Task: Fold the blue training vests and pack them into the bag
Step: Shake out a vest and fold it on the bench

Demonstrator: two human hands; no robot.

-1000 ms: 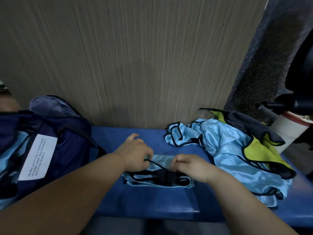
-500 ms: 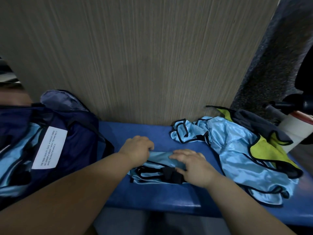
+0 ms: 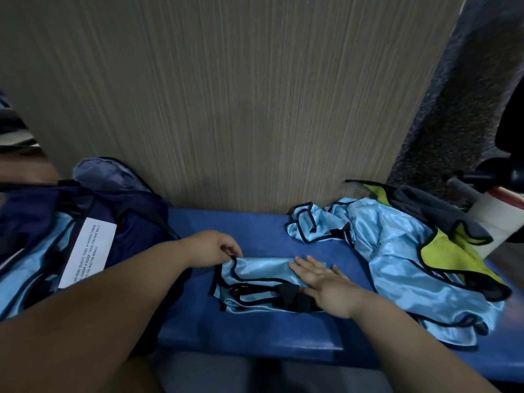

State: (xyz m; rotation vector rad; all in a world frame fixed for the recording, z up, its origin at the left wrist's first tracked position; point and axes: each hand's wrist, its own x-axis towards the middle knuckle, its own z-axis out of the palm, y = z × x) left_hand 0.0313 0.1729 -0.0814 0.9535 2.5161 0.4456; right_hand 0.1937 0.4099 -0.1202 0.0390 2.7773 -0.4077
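**Blue vest pressed flat under two hands**

Left hand (image 3: 208, 248) pinches the black-trimmed far-left corner of the folded vest (image 3: 255, 269) between thumb and fingers. Right hand (image 3: 326, 282) lies flat, fingers straight, on the vest's right end and grips nothing. The light blue vest lies as a narrow bundle on the blue table (image 3: 255, 333), its black straps on the near side. At the left sits the navy bag (image 3: 133, 219), open, with light blue fabric and a white label (image 3: 88, 251) showing. To the right lies a loose pile of vests (image 3: 397, 259), a yellow-green one (image 3: 453, 251) at its right side.
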